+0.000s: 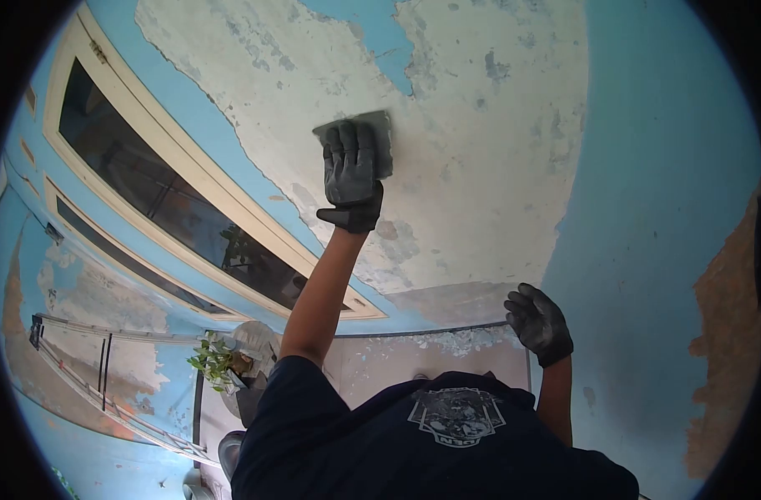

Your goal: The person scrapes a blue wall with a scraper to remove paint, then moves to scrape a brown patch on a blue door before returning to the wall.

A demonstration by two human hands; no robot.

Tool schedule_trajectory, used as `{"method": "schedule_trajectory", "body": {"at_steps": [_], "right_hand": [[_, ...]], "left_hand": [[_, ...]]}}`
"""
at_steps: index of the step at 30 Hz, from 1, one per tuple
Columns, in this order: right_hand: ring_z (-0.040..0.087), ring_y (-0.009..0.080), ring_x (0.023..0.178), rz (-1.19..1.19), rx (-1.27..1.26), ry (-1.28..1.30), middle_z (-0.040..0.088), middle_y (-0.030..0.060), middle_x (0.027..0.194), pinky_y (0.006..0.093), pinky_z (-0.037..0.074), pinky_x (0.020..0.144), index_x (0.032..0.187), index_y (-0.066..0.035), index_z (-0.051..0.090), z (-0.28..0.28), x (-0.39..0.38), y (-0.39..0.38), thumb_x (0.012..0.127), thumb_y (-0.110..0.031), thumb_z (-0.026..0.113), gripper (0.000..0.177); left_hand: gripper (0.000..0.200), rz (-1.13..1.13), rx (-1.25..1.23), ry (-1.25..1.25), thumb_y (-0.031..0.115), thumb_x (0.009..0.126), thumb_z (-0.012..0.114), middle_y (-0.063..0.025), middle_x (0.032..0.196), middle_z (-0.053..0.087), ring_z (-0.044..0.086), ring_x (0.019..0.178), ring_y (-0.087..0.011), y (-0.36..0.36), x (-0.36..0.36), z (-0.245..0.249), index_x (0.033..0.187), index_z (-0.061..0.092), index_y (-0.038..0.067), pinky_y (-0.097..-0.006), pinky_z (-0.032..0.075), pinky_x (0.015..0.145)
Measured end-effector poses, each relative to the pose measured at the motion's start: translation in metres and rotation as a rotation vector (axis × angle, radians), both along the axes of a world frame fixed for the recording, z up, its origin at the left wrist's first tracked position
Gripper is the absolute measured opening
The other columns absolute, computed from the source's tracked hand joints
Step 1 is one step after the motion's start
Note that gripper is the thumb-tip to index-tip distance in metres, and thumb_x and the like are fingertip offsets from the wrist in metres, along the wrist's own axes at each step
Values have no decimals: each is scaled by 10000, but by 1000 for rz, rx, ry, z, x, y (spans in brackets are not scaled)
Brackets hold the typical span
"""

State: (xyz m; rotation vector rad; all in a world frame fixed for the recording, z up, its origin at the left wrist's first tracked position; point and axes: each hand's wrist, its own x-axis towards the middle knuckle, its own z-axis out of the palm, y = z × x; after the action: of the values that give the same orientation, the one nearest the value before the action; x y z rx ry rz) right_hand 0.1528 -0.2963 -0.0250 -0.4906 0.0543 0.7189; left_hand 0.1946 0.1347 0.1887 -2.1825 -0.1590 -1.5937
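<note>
My left hand (351, 167), in a dark work glove, is stretched up against the wall, pressing a dark grey sheet of sandpaper (383, 142) to its surface. The fingers lie together over the sheet and the thumb sticks out to the left. Around it the wall (480, 167) is a pale, scraped patch with ragged edges of blue paint. My right hand (540, 325), also gloved, is held up at the lower right with nothing in it, its fingers apart and slightly bent. It is near the lower right edge of the pale patch.
A cream-framed window (147, 137) runs along the left. Below it stand a potted plant (212, 360) and a ladder (105, 396). Paint flakes (464, 342) lie on the floor along the wall's foot. A brown bare patch (722, 333) shows on the right wall.
</note>
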Motion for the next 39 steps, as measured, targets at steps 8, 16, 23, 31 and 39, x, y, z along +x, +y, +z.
{"method": "schedule_trajectory", "body": {"at_steps": [8, 16, 23, 31, 39], "right_hand": [[651, 320, 1164, 44, 78, -5, 692, 160, 1252, 450, 536, 965, 1302, -60, 629, -9, 5, 11, 1026, -235, 576, 331], [658, 331, 1141, 32, 70, 3, 692, 166, 1252, 448, 541, 959, 1312, -50, 622, -6, 5, 22, 1032, -241, 560, 344], [604, 319, 1251, 112, 103, 60, 626, 139, 1377, 465, 521, 1014, 1381, -89, 572, -26, 13, 25, 1028, -302, 581, 413], [388, 309, 1460, 55, 244, -240, 436, 161, 1561, 509, 361, 1184, 1561, -131, 376, 33, -5, 72, 1047, -513, 494, 651], [628, 216, 1121, -495, -450, -308, 611, 94, 1337, 309, 534, 913, 1422, -31, 516, 57, 23, 86, 1038, -270, 574, 456]], "left_hand": [[886, -238, -117, 109, -54, 633, 522, -274, 1563, 405, 303, 1498, -451, -33, -4, -23, 1510, 396, -70, -515, 211, 1252], [837, -9, -258, -24, -143, 719, 428, -258, 1566, 387, 308, 1501, -404, -21, -4, -27, 1546, 346, -51, -471, 205, 1249], [543, -306, -660, -223, -40, 921, 528, -169, 1417, 572, 544, 1302, -223, 28, 20, -39, 1461, 478, -32, -347, 460, 1047], [734, -681, -502, 729, 162, 857, 674, -313, 1576, 333, 314, 1459, -521, -228, -70, -120, 1524, 404, 22, -584, 315, 1181], [1001, -349, -760, 1089, 292, 901, 703, -440, 1590, 87, 62, 1480, -628, -194, -121, -116, 1576, 68, -88, -610, 252, 1197]]}}
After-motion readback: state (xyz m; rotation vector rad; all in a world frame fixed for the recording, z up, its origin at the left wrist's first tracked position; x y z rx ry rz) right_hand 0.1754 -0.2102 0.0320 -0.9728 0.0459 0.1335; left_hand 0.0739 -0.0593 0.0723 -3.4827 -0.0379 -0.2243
